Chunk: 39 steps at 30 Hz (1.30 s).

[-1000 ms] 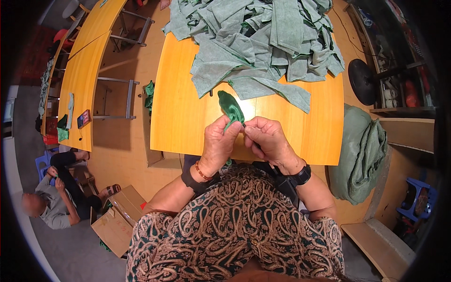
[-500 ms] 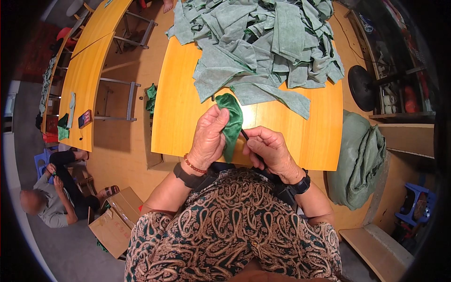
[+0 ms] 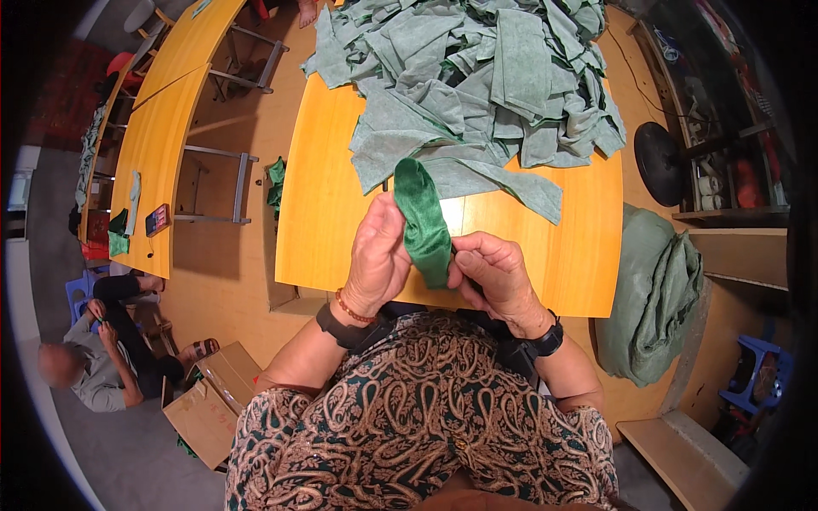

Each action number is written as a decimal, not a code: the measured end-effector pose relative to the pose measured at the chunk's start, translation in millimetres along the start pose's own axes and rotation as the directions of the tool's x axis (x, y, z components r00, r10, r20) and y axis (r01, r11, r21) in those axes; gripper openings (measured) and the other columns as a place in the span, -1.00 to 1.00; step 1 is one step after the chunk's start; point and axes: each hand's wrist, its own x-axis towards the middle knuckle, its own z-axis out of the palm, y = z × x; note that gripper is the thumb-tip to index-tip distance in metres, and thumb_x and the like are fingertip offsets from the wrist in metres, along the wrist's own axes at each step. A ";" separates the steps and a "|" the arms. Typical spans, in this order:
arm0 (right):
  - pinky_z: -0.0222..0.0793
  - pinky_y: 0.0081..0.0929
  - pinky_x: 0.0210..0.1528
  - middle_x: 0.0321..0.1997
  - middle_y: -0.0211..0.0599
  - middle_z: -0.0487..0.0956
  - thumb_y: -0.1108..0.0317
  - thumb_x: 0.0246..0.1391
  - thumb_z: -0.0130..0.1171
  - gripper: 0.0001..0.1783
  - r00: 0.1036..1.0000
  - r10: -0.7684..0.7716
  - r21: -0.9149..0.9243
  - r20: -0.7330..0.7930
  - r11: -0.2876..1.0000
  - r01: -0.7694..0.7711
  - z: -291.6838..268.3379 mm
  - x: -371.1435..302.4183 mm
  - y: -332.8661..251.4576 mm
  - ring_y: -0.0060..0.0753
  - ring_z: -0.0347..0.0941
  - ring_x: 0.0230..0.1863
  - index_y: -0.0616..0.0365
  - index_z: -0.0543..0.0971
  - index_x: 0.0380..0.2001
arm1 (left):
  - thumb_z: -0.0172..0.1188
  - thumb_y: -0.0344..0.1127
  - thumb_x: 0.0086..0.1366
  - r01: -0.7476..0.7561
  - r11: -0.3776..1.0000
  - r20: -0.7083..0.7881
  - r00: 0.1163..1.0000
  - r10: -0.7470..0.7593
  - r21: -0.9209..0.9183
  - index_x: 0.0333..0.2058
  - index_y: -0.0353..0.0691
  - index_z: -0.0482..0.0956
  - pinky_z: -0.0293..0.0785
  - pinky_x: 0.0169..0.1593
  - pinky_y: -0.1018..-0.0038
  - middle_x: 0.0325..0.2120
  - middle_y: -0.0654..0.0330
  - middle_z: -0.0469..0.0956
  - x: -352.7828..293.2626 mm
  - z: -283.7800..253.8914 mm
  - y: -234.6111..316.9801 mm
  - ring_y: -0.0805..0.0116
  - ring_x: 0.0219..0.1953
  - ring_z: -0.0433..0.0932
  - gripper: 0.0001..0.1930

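At the centre of the frame, both hands are holding a dark green velvety cloth piece [image 3: 423, 223] upright above the near edge of the orange desk [image 3: 328, 221]. The left hand [image 3: 379, 255] is pinching its left side while the right hand [image 3: 494, 274] is gripping the lower end; keeping the fabric taut between them should be helping the fold stay even. Behind it, a heap of pale green cloth strips [image 3: 486, 85] is covering the desk's top. At lower left, brown cardboard boxes [image 3: 209, 396] are sitting on the floor; no labels are readable.
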 end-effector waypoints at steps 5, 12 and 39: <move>0.10 -0.75 -0.76 -0.47 -0.32 0.58 0.44 0.32 -0.01 -0.79 0.999 0.043 0.014 0.019 0.999 -0.044 -2.4 -3.8 3.0 -0.71 0.27 -0.75 0.19 0.54 -0.05 | 0.13 -0.18 0.41 0.061 0.998 0.049 0.997 -0.061 -0.007 0.06 -0.23 0.39 0.52 -0.09 0.52 -0.21 0.28 0.55 9.3 -4.2 -1.2 0.49 -0.20 0.56 -0.65; 0.11 -0.75 -0.73 -0.49 -0.36 0.55 0.44 0.33 0.00 -0.79 0.995 -0.020 0.002 -0.096 1.000 0.020 1.2 -1.8 6.4 -0.74 0.25 -0.74 0.18 0.55 -0.05 | 0.19 -0.34 0.37 -0.055 0.937 0.119 0.993 0.015 0.344 -0.08 -0.25 0.47 0.50 -0.15 0.59 -0.26 0.31 0.56 0.8 -20.6 -19.2 0.59 -0.26 0.52 -0.79; 0.14 -0.73 -0.72 -0.48 -0.26 0.57 0.52 0.28 0.02 -0.81 1.000 -0.016 -0.012 -0.016 1.000 0.016 5.0 -0.7 -6.7 -0.71 0.23 -0.76 0.32 0.54 -0.10 | 0.20 -0.24 0.37 0.029 1.000 -0.032 0.999 -0.030 -0.010 -0.22 -0.20 0.53 0.47 -0.25 0.58 -0.35 0.34 0.61 6.6 -10.6 0.4 0.59 -0.35 0.53 -0.84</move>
